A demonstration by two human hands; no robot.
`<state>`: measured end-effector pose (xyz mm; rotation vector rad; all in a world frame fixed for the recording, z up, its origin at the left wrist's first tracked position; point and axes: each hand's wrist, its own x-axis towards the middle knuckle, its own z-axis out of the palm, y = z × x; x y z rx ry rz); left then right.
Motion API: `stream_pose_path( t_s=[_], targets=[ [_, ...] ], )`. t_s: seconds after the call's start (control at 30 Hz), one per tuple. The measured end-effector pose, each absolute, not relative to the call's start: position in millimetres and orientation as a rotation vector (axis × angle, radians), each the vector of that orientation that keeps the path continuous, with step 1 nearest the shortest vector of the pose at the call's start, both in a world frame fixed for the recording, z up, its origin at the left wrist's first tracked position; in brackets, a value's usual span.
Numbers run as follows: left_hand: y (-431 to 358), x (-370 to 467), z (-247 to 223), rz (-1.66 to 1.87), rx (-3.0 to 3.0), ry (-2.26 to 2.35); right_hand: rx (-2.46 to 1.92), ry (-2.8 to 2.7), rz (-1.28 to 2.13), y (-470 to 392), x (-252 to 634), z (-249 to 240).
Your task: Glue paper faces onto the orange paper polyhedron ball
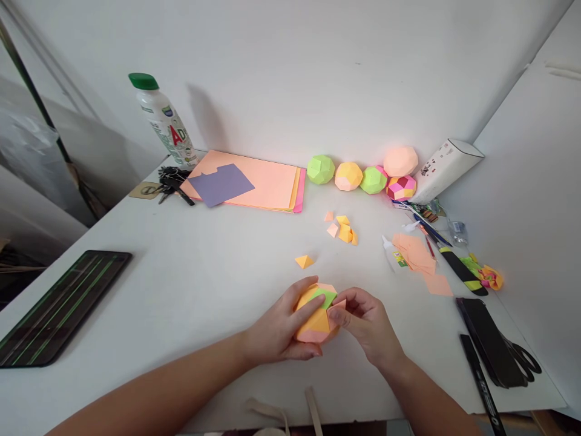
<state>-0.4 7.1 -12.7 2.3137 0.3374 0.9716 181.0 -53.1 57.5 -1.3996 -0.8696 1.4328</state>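
Note:
Near the front of the white table, my left hand (284, 327) is wrapped round a faceted paper ball (313, 324) in orange, peach and one green facet. Its index finger lies across the green facet. From the right, my right hand (365, 321) pinches a small peach paper piece (336, 312) at the ball's side; whether that piece is joined to the ball I cannot tell. Just beyond the ball lies a loose orange folded piece (304, 261). A small group of orange pieces (345, 233) and pale peach pieces (333, 229) lies farther back.
Finished-looking paper balls (321, 169) line the wall. Coloured paper sheets (263, 181), keys (172, 181) and a bottle (166, 124) stand or lie back left; a tablet (68, 309) is at left. Rightward are peach squares (413, 251), a cutter knife (460, 269), scissors (521, 357) and a marker (481, 381).

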Motion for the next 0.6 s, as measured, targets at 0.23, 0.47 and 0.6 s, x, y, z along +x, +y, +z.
stream_pose_path(
  t_s=[0.23,0.47,0.6],
  targets=[
    [7.4,-1.9,-15.1,0.979,2.259,0.387,-1.303,-0.748,1.639,-48.5,186.9,69.4],
    [7.2,-1.0,-12.9,0.991,2.273,0.369,-1.278,-0.753,1.639,-49.4,187.2,66.7],
    [6.9,-1.0,-10.4,0.989,2.277,0.348,-1.294,-0.761,1.602,-49.8,185.9,67.0]
  ],
)
